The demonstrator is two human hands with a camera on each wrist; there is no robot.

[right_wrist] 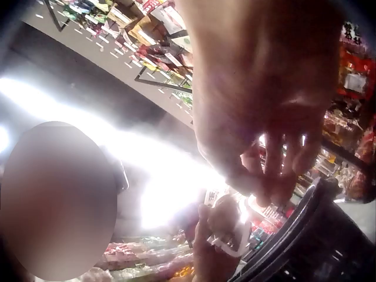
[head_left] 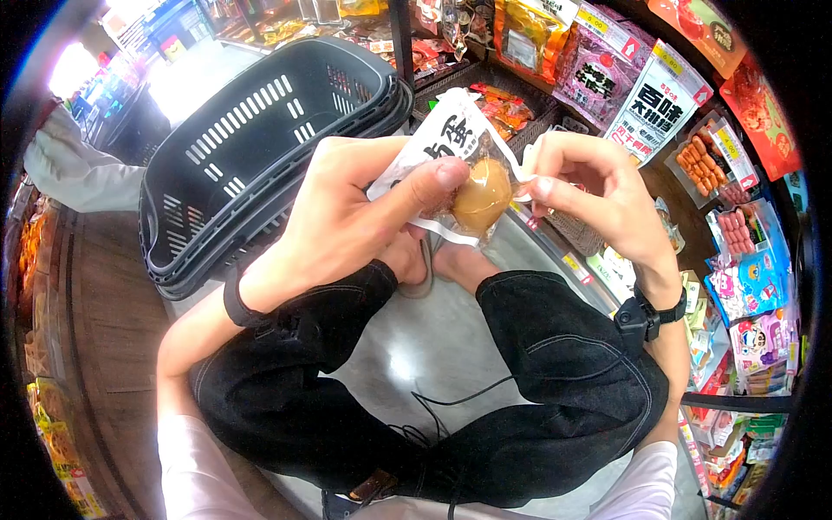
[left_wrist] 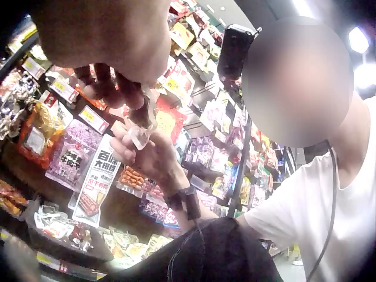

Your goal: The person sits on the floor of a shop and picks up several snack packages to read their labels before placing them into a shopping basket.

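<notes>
A clear vacuum packet [head_left: 464,156] with a white printed top holds a brown egg [head_left: 482,196]. Both hands hold it up over the person's knees in the head view. My left hand [head_left: 368,204] grips the packet's left side, thumb pressed across the front beside the egg. My right hand [head_left: 576,186] pinches the packet's right edge between thumb and fingers. In the left wrist view the packet [left_wrist: 140,130] shows as a small clear scrap between both hands. In the right wrist view the packet [right_wrist: 232,238] is dim against bright glare.
A stack of black shopping baskets [head_left: 260,139] stands just left of the hands. Shelves of snack packets [head_left: 650,104] fill the right and far side. The person squats in black trousers [head_left: 555,364] on a grey floor. A wooden shelf unit [head_left: 95,338] runs along the left.
</notes>
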